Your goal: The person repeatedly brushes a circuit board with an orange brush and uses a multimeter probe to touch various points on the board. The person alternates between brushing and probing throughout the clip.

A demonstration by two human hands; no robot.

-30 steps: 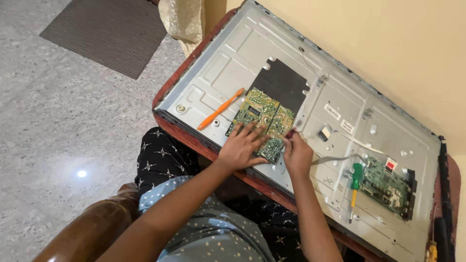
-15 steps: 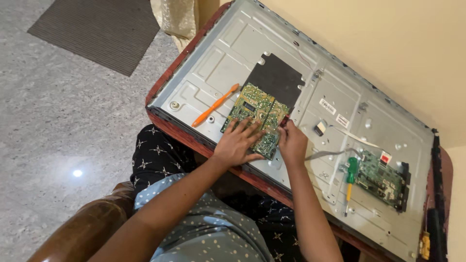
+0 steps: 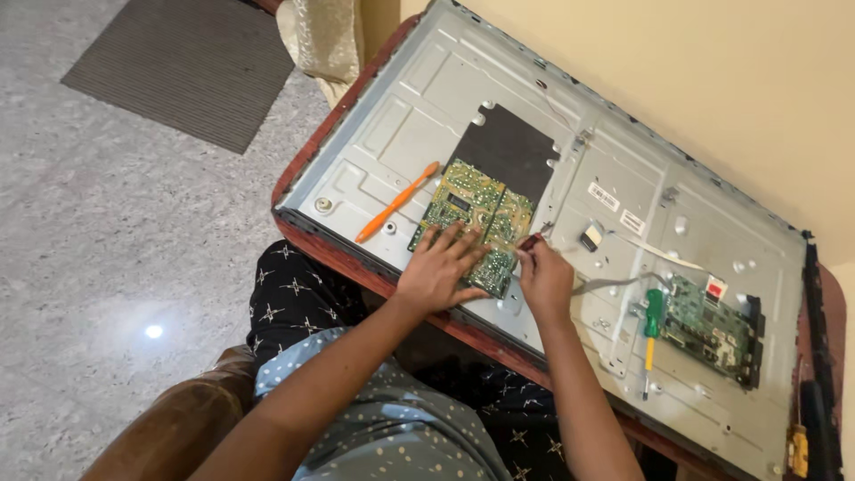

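Left hand [image 3: 438,272] lies flat on the green circuit board [image 3: 474,223]; right hand [image 3: 545,278] pinches a small tool [image 3: 532,240] beside it

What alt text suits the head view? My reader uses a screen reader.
A left hand presses a green circuit board on an opened television's metal back panel, while the right hand holds a small tool at its edge. An orange pry tool lies nearby.
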